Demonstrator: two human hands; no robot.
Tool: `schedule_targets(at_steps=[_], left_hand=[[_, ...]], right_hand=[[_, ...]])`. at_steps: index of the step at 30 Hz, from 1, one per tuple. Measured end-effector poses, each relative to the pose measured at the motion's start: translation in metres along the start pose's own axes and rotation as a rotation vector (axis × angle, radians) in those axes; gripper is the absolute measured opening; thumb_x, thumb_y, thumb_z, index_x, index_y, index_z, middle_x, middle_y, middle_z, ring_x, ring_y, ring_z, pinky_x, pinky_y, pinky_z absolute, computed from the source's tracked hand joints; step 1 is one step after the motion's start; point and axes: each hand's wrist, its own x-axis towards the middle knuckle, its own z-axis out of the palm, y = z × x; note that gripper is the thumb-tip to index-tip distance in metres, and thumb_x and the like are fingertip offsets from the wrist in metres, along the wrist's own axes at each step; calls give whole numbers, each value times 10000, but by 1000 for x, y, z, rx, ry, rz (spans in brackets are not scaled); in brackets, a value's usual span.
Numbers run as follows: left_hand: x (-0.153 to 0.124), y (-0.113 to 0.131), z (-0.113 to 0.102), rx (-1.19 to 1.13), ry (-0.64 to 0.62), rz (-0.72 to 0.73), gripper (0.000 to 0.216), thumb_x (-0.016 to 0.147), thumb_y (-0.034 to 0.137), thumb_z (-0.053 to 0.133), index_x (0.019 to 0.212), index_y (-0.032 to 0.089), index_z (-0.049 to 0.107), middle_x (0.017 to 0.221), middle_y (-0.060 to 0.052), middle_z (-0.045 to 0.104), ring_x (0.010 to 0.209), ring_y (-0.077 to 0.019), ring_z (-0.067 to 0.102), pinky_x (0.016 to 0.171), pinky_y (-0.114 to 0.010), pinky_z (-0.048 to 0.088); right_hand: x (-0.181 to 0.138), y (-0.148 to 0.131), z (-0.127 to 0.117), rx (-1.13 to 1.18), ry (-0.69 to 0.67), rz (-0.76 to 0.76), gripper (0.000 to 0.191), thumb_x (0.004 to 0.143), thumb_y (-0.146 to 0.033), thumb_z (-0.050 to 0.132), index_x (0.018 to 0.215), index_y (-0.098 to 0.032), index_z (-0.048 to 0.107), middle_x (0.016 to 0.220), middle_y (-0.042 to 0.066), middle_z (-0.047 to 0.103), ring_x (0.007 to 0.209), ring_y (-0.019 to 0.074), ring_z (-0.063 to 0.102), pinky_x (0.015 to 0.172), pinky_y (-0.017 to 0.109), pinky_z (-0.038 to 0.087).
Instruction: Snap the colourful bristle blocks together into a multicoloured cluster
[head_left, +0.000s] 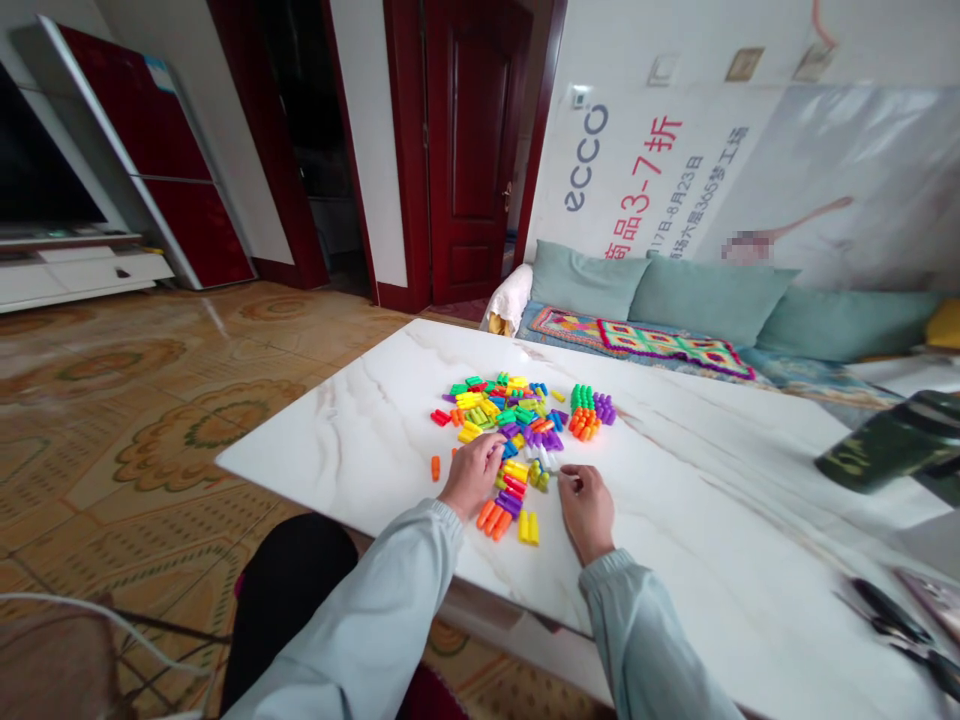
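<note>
The left hand (472, 472) is over the near side of a heap of small coloured plastic pieces (471, 400), towards the near edge of the white counter (330, 430). Its fingers curl close together at the heap; whether they are clamped on a piece cannot be told. The right hand (589, 512) rests on the counter just right of the heap, thumb and fingers bent towards each other near some white pieces (541, 457); anything between them is too small to make out.

The heap lies about midway between the counter's near and far edges, mixing green, yellow, red, blue and purple. Right of it, standing groups of green pieces (582, 397), purple pieces (604, 409) and orange pieces (584, 425) sit side by side. Between the hands, rows run towards the near edge, ending in an orange row (493, 520), with a yellow pair (529, 528) just beside it. One orange piece (435, 468) lies alone, nearer the left corner. A dark green bottle (885, 440) and a black-handled tool (896, 615) are well apart, towards the right edge.
</note>
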Motion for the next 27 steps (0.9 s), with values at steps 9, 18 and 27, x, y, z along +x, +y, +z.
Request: schedule_targets(at_steps=[9, 18, 27], left_hand=[[-1, 6, -1, 55, -61, 92, 229, 930, 163, 466, 1014, 209, 674, 972, -50, 722, 916, -183, 654, 836, -311, 509], [0, 17, -1, 190, -179, 182, 255, 898, 154, 496, 983, 233, 723, 914, -50, 719, 922, -217, 596, 836, -369, 483], [20, 4, -5, -72, -244, -48, 197, 854, 189, 578, 909, 212, 766, 924, -42, 761, 884, -200, 676, 846, -331, 511]], right_hand=[[-3, -2, 0, -18, -36, -99, 406, 806, -342, 497, 1143, -162, 632, 1011, 67, 659, 673, 157, 605, 624, 285, 475], [-4, -10, -3, -147, -157, -235, 384, 809, -211, 512, 1171, -200, 641, 1165, 69, 636, 802, 166, 649, 735, 283, 498], [66, -20, -8, -108, -421, 6, 229, 667, -162, 563, 822, -224, 719, 876, 38, 702, 697, 178, 638, 663, 281, 460]])
